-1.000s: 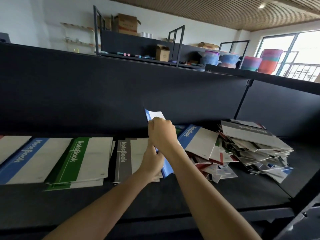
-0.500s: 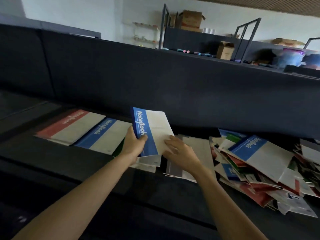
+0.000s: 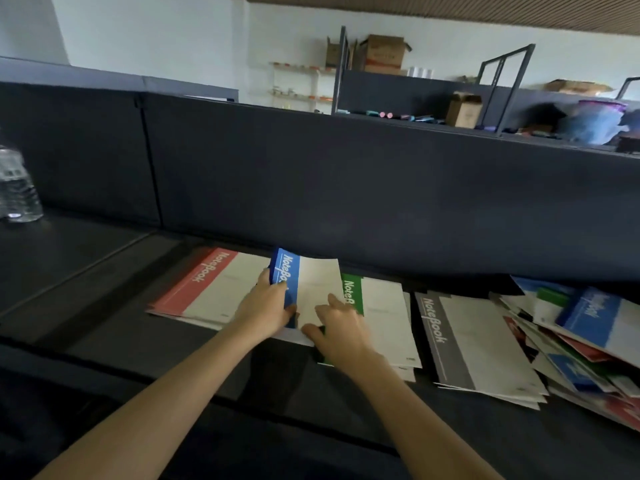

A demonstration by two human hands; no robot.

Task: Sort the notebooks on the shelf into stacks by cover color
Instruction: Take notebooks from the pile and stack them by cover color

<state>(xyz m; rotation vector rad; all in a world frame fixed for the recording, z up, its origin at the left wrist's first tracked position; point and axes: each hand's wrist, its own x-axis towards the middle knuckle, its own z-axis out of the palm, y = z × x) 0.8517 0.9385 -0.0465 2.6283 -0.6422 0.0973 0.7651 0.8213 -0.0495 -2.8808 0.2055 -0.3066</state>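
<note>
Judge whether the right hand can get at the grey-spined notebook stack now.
Probably yes. The right hand rests on the blue-spined notebook; the grey-spined notebook stack lies uncovered to its right, only the flat green-spined notebook stack between them.

Dim, shadowed foreground against a bright back wall; soft blur, wide-angle bending.

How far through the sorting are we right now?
Done: red stack, green stack and grey stack lie in a row. In hand: left hand grips and right hand touches a blue notebook between red and green. Left: the mixed pile at the right.
</note>
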